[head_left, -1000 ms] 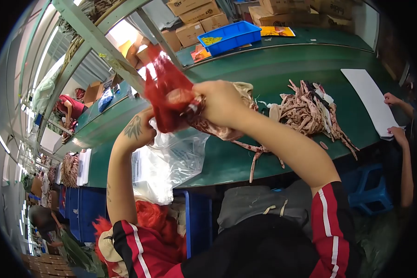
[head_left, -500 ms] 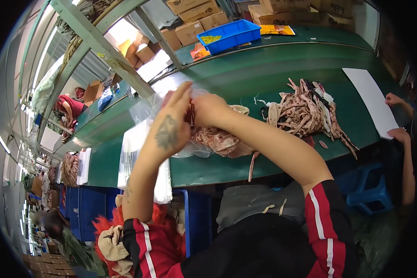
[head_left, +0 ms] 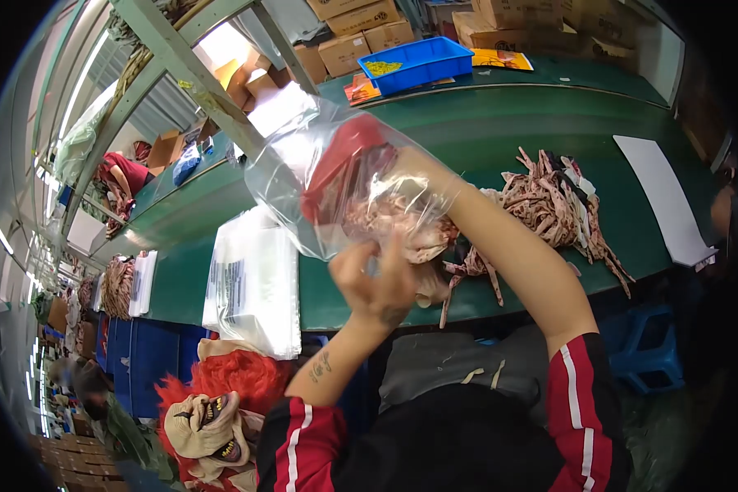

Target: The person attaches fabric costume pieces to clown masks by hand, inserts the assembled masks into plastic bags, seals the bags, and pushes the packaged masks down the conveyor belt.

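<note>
A clear plastic bag (head_left: 291,193) hangs over the table around a limp rubbery mask-like piece (head_left: 414,225), blotchy pink with a red part (head_left: 336,168). My right hand (head_left: 410,172) reaches into the bag and grips this piece; plastic glare partly hides its fingers. At the bag's lower edge, my left hand (head_left: 373,283) has its fingers curled closed on the plastic. To the right lies a heap of similar blotchy pink rubbery pieces (head_left: 541,205) with long strips. A stack of flat clear bags (head_left: 254,283) lies to the left on the green table (head_left: 176,287).
A clown mask with red hair (head_left: 205,422) lies below the table at lower left, near blue bins (head_left: 152,369). A blue tray (head_left: 418,66) stands on the back shelf. A white panel (head_left: 660,197) and a blue stool (head_left: 644,353) are at right.
The bag has come up and spread around the rubbery piece. My left hand has dropped from the top to the bag's lower edge. A co-worker's hands have left the white panel.
</note>
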The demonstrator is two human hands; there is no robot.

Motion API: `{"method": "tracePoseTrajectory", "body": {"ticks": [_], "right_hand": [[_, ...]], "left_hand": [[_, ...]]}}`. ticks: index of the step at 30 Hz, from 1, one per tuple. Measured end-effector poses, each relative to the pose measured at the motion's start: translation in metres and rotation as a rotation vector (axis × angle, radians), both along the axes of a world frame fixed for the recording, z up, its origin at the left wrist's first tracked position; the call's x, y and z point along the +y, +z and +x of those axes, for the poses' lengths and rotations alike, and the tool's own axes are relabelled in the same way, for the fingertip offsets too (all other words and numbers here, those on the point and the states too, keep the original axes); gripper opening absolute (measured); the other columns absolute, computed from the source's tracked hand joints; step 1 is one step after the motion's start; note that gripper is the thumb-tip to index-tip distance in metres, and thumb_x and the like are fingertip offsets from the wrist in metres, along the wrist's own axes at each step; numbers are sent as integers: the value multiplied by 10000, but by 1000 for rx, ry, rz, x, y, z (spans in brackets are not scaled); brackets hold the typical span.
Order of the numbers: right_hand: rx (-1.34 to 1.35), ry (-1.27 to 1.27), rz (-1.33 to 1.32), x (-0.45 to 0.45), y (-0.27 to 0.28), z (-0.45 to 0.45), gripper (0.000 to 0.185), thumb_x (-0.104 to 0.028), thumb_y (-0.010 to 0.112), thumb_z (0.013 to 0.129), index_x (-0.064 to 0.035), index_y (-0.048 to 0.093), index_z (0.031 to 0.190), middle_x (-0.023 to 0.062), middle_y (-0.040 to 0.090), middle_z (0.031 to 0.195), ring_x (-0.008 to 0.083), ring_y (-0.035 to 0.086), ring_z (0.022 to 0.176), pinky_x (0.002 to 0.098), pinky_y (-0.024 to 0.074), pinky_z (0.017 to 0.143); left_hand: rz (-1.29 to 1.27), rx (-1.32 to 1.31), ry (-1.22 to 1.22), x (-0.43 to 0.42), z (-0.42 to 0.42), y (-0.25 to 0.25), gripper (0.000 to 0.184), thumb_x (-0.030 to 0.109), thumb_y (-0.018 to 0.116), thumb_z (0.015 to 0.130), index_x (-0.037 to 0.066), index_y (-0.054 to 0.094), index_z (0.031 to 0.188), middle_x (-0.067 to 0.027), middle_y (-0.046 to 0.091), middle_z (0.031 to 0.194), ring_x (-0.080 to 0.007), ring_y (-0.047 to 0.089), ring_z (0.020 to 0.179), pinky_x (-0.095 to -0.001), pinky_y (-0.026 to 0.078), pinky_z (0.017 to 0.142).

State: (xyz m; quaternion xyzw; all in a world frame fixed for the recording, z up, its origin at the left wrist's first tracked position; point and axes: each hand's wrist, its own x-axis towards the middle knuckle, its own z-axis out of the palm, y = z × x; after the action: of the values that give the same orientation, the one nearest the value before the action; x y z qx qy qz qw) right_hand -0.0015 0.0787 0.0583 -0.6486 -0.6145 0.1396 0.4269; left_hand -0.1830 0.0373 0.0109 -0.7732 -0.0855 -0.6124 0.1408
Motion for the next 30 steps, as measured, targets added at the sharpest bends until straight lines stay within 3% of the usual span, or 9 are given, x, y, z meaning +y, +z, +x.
{"method": "tracePoseTrajectory", "body": {"ticks": [5, 8, 10, 11, 16, 21, 24, 26, 30], "right_hand": [[55, -55, -116, -5, 4, 9, 278, -204, 639, 829, -55, 694, 1058, 175, 692, 1051, 317, 669, 979, 403, 521, 847], [66, -159, -218, -7, -4, 0, 274, -192, 649, 824, -49, 699, 1052, 180, 696, 1036, 323, 673, 967, 408, 523, 841], [89, -432, -180, -5, -12, -14, 240, -171, 689, 775, -27, 719, 966, 211, 704, 945, 357, 682, 921, 435, 533, 808], [-160, -517, 163, 12, -50, -7, 243, -195, 676, 737, -35, 698, 918, 212, 687, 835, 366, 679, 813, 450, 533, 728], [-292, -444, -129, 24, -87, -15, 204, -176, 619, 769, -29, 707, 880, 221, 687, 854, 395, 671, 857, 473, 527, 762], [-214, -393, -313, 42, -112, -4, 211, -223, 652, 774, -41, 720, 857, 204, 696, 884, 388, 671, 860, 446, 527, 780], [136, -147, -223, 46, -80, -14, 283, -295, 718, 755, -70, 729, 927, 184, 703, 911, 357, 669, 842, 417, 517, 764], [117, -63, -283, 52, -58, -24, 477, -216, 764, 704, -104, 665, 1157, 119, 709, 1038, 252, 670, 894, 375, 517, 795], [-107, -98, -434, 63, -79, -33, 381, -256, 739, 740, -78, 690, 1074, 177, 697, 944, 311, 667, 819, 385, 520, 738]], "left_hand": [[-731, 137, -134, 30, -32, -30, 245, -80, 617, 714, -10, 623, 950, -115, 534, 767, -252, 542, 640, -352, 447, 573], [-508, 84, -123, 18, -38, -36, 204, -100, 597, 732, -17, 617, 918, -92, 492, 640, -229, 507, 527, -332, 423, 497], [-477, 100, -107, 1, -44, -43, 190, -85, 594, 795, -10, 599, 970, -81, 489, 638, -199, 508, 520, -313, 409, 480], [-634, 49, -122, -11, -44, -50, 211, -62, 595, 831, -6, 565, 1032, -76, 483, 627, -187, 502, 509, -306, 405, 478], [-1136, 135, -159, -30, -45, -104, 338, 27, 602, 908, 19, 428, 1198, -30, 450, 588, -129, 438, 487, -280, 360, 485], [-1134, 198, -240, -50, -42, -121, 334, 8, 618, 890, 35, 453, 1179, -16, 370, 571, -106, 372, 461, -269, 329, 466], [-1154, 178, -304, -60, -23, -99, 305, 7, 614, 896, 41, 474, 1165, -8, 401, 567, -82, 376, 450, -255, 320, 448], [-1147, 125, -434, -71, -7, -77, 288, 16, 608, 909, 41, 479, 1166, -10, 452, 580, -72, 424, 456, -249, 351, 446], [-1078, 116, -688, -99, 13, -49, 274, 13, 582, 931, 28, 494, 1191, -25, 523, 645, -81, 512, 478, -249, 410, 461]]}}
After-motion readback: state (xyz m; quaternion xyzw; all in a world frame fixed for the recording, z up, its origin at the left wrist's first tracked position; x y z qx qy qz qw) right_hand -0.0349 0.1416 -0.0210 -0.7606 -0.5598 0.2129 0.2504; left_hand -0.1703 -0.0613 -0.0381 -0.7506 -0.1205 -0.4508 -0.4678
